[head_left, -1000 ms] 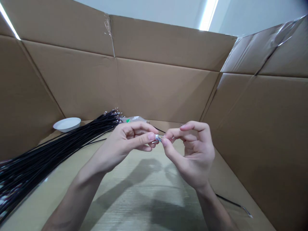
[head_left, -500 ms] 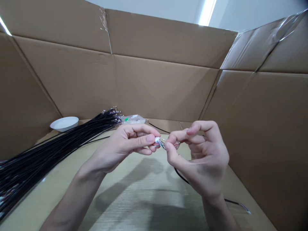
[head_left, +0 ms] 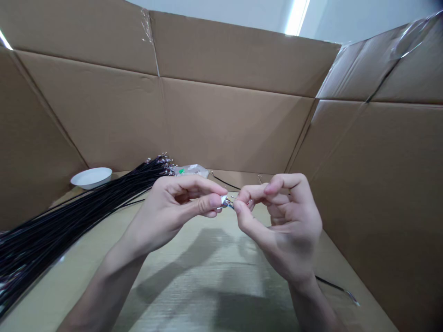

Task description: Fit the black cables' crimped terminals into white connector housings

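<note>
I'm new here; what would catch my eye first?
First, mid-picture, the left grip pinches a white connector while the right grip pinches thin wires beside it. Then the thick bundle of black cables sprawls along the left, a white bowl behind it.

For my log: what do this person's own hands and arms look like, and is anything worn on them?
The left hand and right hand are bare, with no gloves, rings, or watch in view. The forearms show no sleeves as far as the picture's edge, and no clear markings.
</note>
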`<state>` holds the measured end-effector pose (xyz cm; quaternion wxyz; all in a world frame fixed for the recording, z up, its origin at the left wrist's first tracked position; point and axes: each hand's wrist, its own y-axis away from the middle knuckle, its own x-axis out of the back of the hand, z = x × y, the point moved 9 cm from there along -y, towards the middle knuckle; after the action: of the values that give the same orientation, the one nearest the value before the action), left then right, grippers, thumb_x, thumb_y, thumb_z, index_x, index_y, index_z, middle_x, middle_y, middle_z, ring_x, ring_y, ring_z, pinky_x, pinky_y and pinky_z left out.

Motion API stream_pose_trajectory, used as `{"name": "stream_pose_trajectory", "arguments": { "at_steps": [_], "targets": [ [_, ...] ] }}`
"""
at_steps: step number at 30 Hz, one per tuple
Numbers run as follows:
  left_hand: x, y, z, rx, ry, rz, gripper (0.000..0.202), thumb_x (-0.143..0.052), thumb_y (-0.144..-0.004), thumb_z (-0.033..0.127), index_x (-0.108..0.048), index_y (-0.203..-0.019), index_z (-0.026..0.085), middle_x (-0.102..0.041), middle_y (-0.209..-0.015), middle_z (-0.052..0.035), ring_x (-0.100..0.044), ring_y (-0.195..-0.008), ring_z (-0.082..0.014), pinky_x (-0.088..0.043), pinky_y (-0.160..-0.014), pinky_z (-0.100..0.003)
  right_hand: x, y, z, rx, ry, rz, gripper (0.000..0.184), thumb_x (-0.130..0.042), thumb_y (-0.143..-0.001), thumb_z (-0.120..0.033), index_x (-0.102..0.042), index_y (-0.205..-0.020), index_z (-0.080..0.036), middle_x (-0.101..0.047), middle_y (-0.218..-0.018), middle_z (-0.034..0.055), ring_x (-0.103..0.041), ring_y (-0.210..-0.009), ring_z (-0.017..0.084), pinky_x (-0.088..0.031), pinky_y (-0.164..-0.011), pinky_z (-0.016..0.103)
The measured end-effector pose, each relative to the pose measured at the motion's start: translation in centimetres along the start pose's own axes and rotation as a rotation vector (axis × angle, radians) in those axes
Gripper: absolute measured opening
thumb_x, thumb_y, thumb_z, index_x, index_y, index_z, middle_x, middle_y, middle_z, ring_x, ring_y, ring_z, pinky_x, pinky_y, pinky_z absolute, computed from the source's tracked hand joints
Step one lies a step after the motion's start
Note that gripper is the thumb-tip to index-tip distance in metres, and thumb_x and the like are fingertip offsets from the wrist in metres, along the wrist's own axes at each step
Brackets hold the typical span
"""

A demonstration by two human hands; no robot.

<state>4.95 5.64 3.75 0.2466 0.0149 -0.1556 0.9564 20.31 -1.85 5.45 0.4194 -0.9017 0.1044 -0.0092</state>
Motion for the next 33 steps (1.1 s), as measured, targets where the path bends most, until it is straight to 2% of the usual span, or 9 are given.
{"name": "stream_pose_trajectory", "arguments": {
  "at_steps": [5, 9, 15, 21, 25, 28, 33],
  "targets": [
    [0.5, 0.6, 1.3, -0.058, -0.117, 0.100, 0.012, -0.090, -0.080, 0.039, -0.085, -0.086, 0.029, -0.076, -0.072, 0.0041, -0.067, -0.065, -0.0041, -0.055, -0.060, -0.004, -0.4, 0.1, -0.1, 0.091, -0.066, -0.011, 0.043, -0.069, -0.083, 0.005, -0.044, -0.101, -0.024, -0.065, -0.084, -0.0056, -0.066, -0.080, 0.008, -0.057, -0.077, 0.022],
    [0.6, 0.9, 1.8, -0.115, -0.165, 0.161, 0.009, -0.089, -0.080, 0.037, -0.085, -0.084, 0.030, -0.076, -0.073, 0.0038, -0.068, -0.064, -0.0046, -0.054, -0.058, -0.004, -0.6, 0.3, -0.2, 0.156, -0.021, -0.029, 0.042, -0.068, -0.085, 0.006, -0.043, -0.102, -0.024, -0.066, -0.088, -0.0046, -0.068, -0.084, 0.008, -0.058, -0.080, 0.023],
    [0.5, 0.6, 1.8, -0.132, -0.170, 0.156, 0.008, -0.088, -0.081, 0.036, -0.085, -0.084, 0.030, -0.074, -0.069, 0.0040, -0.065, -0.062, -0.0042, -0.051, -0.056, -0.005, -1.1, 0.5, -0.8, 0.304, 0.067, -0.116, 0.043, -0.064, -0.088, 0.008, -0.039, -0.103, -0.023, -0.067, -0.095, -0.0019, -0.068, -0.090, 0.008, -0.059, -0.083, 0.023],
    [0.4, 0.7, 1.6, -0.116, -0.167, 0.172, 0.009, -0.090, -0.078, 0.034, -0.085, -0.082, 0.029, -0.075, -0.070, 0.0031, -0.064, -0.063, -0.0041, -0.050, -0.056, -0.005, -0.9, 0.9, -1.8, 0.453, 0.247, 0.006, 0.043, -0.062, -0.084, 0.012, -0.037, -0.095, -0.021, -0.064, -0.090, -0.0025, -0.066, -0.083, 0.008, -0.058, -0.073, 0.022],
    [0.1, 1.1, 1.5, -0.104, -0.145, 0.203, 0.005, -0.089, -0.079, 0.031, -0.085, -0.080, 0.029, -0.077, -0.074, 0.0027, -0.064, -0.061, -0.0026, -0.050, -0.057, -0.003, -1.1, 0.9, -2.0, 0.475, 0.317, 0.023, 0.045, -0.061, -0.082, 0.014, -0.034, -0.090, -0.021, -0.064, -0.088, -0.0037, -0.063, -0.081, 0.007, -0.057, -0.071, 0.021],
    [-0.6, 1.0, 1.0, -0.057, -0.079, 0.166, 0.006, -0.091, -0.077, 0.030, -0.085, -0.078, 0.028, -0.077, -0.071, 0.0025, -0.065, -0.061, -0.0030, -0.051, -0.057, -0.003, -1.1, 0.9, -1.7, 0.472, 0.327, 0.016, 0.045, -0.060, -0.082, 0.012, -0.032, -0.088, -0.022, -0.064, -0.087, -0.0032, -0.061, -0.078, 0.009, -0.054, -0.067, 0.023],
    [-0.9, 0.9, 0.5, -0.058, 0.027, 0.134, 0.010, -0.092, -0.076, 0.030, -0.085, -0.082, 0.029, -0.077, -0.072, 0.0034, -0.069, -0.064, -0.0045, -0.055, -0.059, -0.004, -0.7, 0.7, -0.8, 0.425, 0.172, 0.009, 0.042, -0.057, -0.086, 0.010, -0.031, -0.089, -0.023, -0.064, -0.091, -0.0011, -0.062, -0.081, 0.011, -0.052, -0.067, 0.026]
  ]
}}
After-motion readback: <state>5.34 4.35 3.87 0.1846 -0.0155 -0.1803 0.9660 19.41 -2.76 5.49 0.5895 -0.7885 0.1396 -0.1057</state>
